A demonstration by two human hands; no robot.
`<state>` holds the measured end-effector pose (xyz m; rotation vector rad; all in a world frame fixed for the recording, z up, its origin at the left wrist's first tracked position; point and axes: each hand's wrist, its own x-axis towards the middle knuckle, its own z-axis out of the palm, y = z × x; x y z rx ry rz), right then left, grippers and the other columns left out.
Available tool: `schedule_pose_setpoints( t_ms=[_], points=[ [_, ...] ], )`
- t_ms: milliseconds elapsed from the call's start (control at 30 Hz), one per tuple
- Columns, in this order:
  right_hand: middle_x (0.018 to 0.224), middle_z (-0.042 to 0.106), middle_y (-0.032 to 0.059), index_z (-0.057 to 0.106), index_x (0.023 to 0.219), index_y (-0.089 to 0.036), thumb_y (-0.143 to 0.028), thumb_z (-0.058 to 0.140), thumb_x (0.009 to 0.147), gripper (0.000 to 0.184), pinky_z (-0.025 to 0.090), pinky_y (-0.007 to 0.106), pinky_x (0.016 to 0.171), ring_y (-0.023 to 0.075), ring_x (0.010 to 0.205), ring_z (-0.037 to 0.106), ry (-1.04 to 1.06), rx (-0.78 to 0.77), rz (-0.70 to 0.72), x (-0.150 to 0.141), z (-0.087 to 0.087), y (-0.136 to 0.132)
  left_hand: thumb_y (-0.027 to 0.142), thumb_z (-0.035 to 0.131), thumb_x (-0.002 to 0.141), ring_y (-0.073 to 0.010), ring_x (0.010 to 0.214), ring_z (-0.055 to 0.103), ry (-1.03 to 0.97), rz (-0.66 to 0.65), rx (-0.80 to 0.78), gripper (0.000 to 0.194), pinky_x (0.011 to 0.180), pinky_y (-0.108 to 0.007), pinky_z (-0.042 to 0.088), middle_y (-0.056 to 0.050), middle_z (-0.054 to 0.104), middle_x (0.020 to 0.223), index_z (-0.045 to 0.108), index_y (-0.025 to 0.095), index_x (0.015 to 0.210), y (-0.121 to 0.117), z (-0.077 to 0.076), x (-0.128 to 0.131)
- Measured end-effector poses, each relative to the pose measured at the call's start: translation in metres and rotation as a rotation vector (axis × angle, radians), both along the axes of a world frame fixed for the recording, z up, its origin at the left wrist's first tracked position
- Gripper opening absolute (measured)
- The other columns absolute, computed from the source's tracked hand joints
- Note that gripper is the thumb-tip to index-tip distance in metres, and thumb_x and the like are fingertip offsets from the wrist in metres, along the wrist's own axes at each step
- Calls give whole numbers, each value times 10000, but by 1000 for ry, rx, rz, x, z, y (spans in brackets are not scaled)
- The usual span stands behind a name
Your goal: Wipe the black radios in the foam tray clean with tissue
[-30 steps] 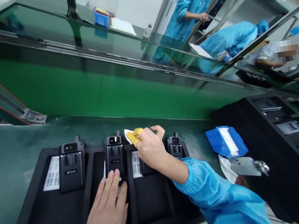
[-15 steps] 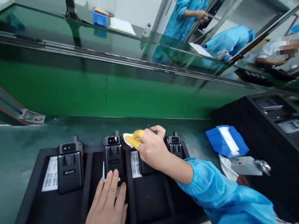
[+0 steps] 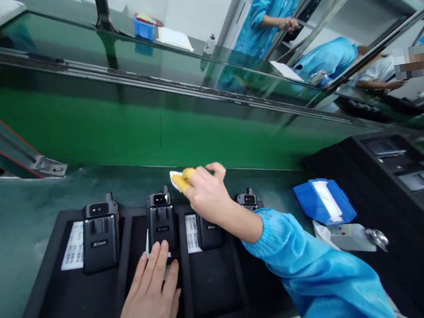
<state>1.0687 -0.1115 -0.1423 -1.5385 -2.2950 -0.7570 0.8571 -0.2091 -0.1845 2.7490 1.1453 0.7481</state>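
My left hand [image 3: 148, 296] lies flat with fingers stretched, its fingertips on the lower end of a black handheld radio [image 3: 162, 228] marked Riton. That radio sits in a compartment of a black foam tray [image 3: 85, 308]. Above and right of it, my right hand [image 3: 207, 194], with yellow finger cots on thumb and finger, pinches a small white wipe [image 3: 176, 181]. Another radio [image 3: 100, 237] lies in the left compartment beside a barcode label sheet [image 3: 74, 246]. A third radio [image 3: 209, 234] is partly hidden under my right hand, and a fourth [image 3: 247, 199] behind my forearm.
On the right are a blue bin [image 3: 325, 201] with white wipes and a clear bottle with a metal top [image 3: 353, 237]. Beyond them stands a stack of black foam trays [image 3: 362, 179]. A green panel [image 3: 175, 127] runs along the back; several people work behind the glass.
My right hand has lifted up and slightly left with the wipe, uncovering more of the third radio. My left hand stays on the second radio.
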Motion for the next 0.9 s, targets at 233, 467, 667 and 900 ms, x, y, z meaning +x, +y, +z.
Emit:
schedule_pose_setpoints(
  t_ms=[233,467,667,900],
  points=[
    [798,545,13,665,740,-188,-147,539,878,191,152,376,901,128,809,410,-40,-48,-5,-2,-9,-9,259,408,887,-238,1266,466,-1,10,17,303,1110,-377,285,-137,515,1353,652,156,1034,-1,-5,1],
    [750,496,21,643,664,-165,-132,548,833,197,171,374,849,130,768,398,21,-107,-25,-16,-13,-23,240,386,881,-246,1269,462,-16,18,22,317,1110,-378,274,-151,522,1341,667,147,996,-2,-4,1],
    [768,505,26,638,664,-164,-120,546,828,193,164,375,833,140,776,399,53,-130,-132,-16,-3,-25,242,450,841,-247,1276,454,10,20,46,285,1124,-381,256,-150,514,1351,655,148,1016,-3,-7,0],
    [914,579,12,669,911,-232,-215,509,928,161,155,378,893,139,857,414,-131,-184,305,-40,8,8,240,491,820,-253,1285,443,24,25,36,281,1103,-384,305,-152,508,1357,649,148,1033,-7,-12,-2]
  ],
)
